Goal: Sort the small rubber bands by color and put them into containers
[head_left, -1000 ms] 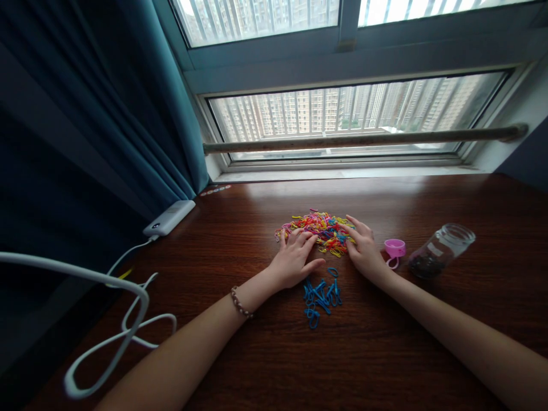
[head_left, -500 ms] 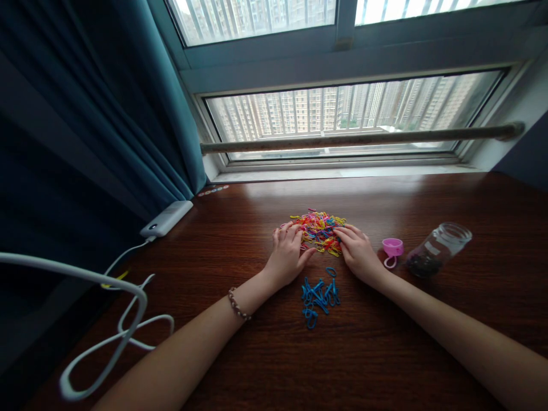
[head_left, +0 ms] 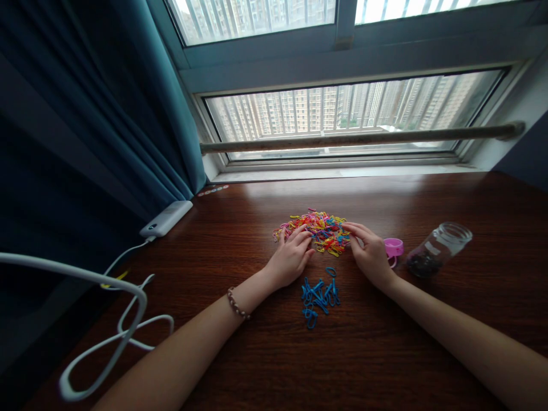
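A pile of small multicoloured bands or clips (head_left: 323,228) lies on the brown table, toward the window. My left hand (head_left: 291,257) rests at the pile's left near edge, its fingers apart on the pieces. At the right edge, my right hand (head_left: 369,251) touches the pile with its fingertips; the fingers are apart and nothing shows between them. Between my forearms, nearer to me, lies a separate group of blue pieces (head_left: 319,297), with one blue loop a little above the others.
A pink cup-like lid (head_left: 394,247) with a ring is partly behind my right hand. Right of it, a clear jar (head_left: 440,248) with dark contents leans tilted. A white power bank (head_left: 166,218) and white cable (head_left: 103,268) lie left, by the blue curtain (head_left: 141,103).
My right hand has moved right, now overlapping the pink lid's left side. My left fingers have shifted right over the pile, uncovering pieces at its left edge.
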Motion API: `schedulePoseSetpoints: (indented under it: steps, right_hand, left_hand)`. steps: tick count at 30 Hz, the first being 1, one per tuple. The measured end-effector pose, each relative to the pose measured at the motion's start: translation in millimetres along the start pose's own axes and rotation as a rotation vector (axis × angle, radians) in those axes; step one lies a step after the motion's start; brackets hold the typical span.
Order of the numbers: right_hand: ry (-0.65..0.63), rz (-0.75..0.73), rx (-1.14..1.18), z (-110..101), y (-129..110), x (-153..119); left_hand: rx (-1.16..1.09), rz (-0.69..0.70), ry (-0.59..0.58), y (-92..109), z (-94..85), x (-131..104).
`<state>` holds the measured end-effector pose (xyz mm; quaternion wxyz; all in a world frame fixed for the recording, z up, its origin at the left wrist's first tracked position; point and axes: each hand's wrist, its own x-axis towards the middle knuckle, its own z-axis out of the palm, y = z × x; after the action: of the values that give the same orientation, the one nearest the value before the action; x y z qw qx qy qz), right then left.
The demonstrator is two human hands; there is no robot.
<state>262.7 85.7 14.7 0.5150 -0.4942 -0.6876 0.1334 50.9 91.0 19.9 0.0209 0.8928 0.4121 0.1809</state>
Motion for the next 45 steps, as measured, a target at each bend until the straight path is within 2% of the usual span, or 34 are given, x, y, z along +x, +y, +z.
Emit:
schedulePoseSetpoints:
  steps: [6, 10, 14, 17, 23, 39, 45]
  right_hand:
    - [0.012, 0.042, 0.018, 2.6, 4.9, -0.1]
    - [0.013, 0.061, 0.035, 3.0, 5.9, 0.3]
    - [0.018, 0.075, 0.059, 1.7, 4.6, 0.2]
    - [0.009, 0.077, 0.067, -0.1, 3.0, -0.4]
    - [-0.013, 0.093, 0.083, -0.3, 1.8, -2.0]
    - [-0.044, 0.045, 0.063, 0.5, -6.5, -4.3]
    - [-0.04, 0.028, 0.044, 0.5, -6.4, -4.5]
  left_hand:
    - [-0.046, -0.002, 0.106, -0.9, -0.8, -0.1]
    - [-0.205, -0.008, 0.267, -5.4, 1.4, -0.1]
    - [-0.369, -0.07, 0.45, -13.0, 1.7, 1.2]
    - [-0.461, -0.148, 0.515, -18.6, 0.2, 2.4]
    - [-0.608, -0.305, 0.569, -26.7, 2.6, 4.2]
    - [-0.661, -0.37, 0.551, -31.6, 7.1, 5.0]
    - [-0.66, -0.381, 0.535, -28.4, 3.8, 5.3]
